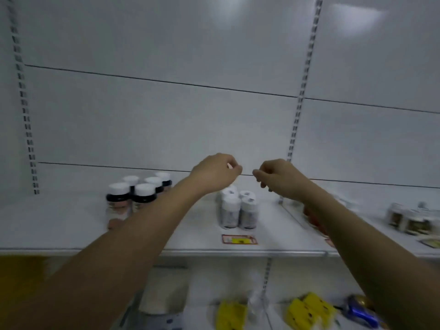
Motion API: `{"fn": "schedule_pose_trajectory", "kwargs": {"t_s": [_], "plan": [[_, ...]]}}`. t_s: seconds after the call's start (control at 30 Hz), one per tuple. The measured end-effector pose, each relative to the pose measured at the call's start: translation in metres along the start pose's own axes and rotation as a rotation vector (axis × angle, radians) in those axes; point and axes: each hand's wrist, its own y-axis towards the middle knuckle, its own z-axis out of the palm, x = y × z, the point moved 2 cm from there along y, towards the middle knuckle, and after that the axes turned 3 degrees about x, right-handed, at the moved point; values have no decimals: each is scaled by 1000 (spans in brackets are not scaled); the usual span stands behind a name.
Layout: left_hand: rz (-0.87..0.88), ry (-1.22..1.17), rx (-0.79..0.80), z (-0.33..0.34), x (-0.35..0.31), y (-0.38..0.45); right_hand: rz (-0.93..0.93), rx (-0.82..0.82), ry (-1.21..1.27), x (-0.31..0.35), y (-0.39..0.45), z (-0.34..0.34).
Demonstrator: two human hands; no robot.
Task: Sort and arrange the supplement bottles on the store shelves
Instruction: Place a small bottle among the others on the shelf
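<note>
Both my hands hang in the air above the white shelf (pixel 59 225), close together and apart from every bottle. My left hand (pixel 215 173) has its fingers curled in, thumb against the forefinger, with nothing in it. My right hand (pixel 278 177) has loosely curled fingers pointing down and holds nothing. Just below and between them stands a tight group of white supplement bottles (pixel 238 208). To the left stands a cluster of white-capped bottles with dark bands (pixel 131 198). The view is blurred.
More small bottles (pixel 409 220) stand on the shelf at the far right, and something red (pixel 312 217) shows behind my right forearm. A red and yellow price tag (pixel 239 239) lies near the shelf's front edge. The lower shelf holds yellow packs (pixel 309 308) and a blue item (pixel 362 310).
</note>
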Motion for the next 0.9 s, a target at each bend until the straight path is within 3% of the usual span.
{"fn": "schedule_pose_trajectory", "kwargs": {"t_s": [0.2, 0.47, 0.67, 0.9], "plan": [[80, -31, 192, 107, -139, -6, 193, -26, -146, -121, -119, -100], [224, -17, 299, 221, -286, 7, 407, -99, -55, -256, -211, -197], [290, 19, 298, 298, -349, 52, 454, -99, -73, -348, -222, -221], [339, -60, 253, 385, -406, 166, 504, -116, -172, -462, -173, -267]]}}
